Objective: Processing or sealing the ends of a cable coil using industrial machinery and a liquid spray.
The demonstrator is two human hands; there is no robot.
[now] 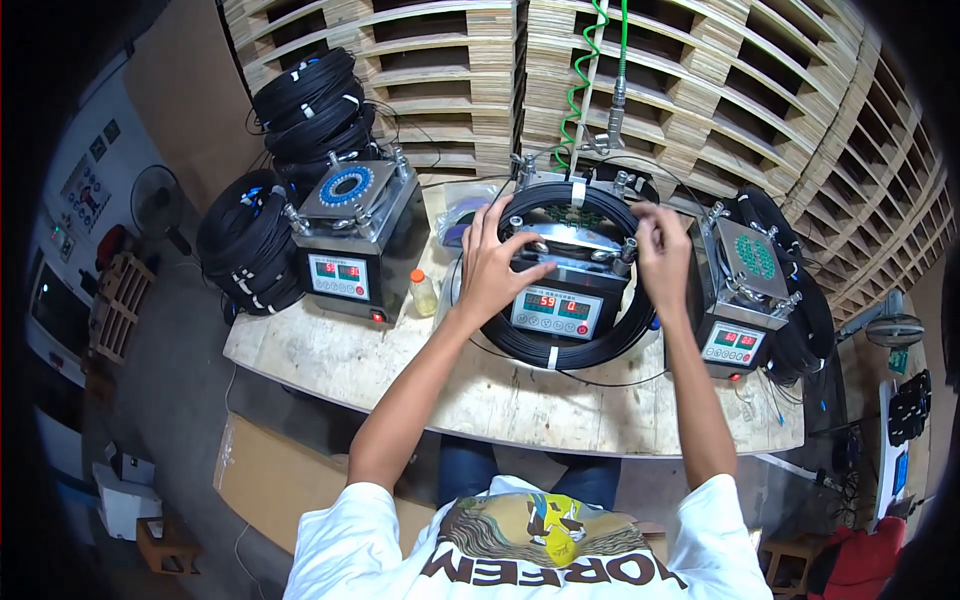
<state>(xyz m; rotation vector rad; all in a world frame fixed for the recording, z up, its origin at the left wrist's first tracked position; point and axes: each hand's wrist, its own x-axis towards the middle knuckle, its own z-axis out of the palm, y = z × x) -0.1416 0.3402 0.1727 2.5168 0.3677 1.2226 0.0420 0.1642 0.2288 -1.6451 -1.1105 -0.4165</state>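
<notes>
A coil of black cable (602, 353), bound with white ties, is looped around a metal-topped machine (556, 311) with a lit display. At the coil's left side, my left hand (490, 265) has its fingers spread. The thumb and index finger reach inward to the front edge of the machine's top plate. My right hand (662, 250) is beside the coil's right side, near a metal corner post. Its fingers are curled in and slightly blurred; whatever they pinch is hidden. A thin black strand arcs above the coil toward the right.
Similar machines stand on the left (345, 272) and right (735, 340), with round blue and green connector rings on top. Black cable coils (310, 105) are stacked at the back left. A small orange-capped bottle (422, 296) stands on the wooden table (480, 410). A green air hose (622, 60) hangs behind.
</notes>
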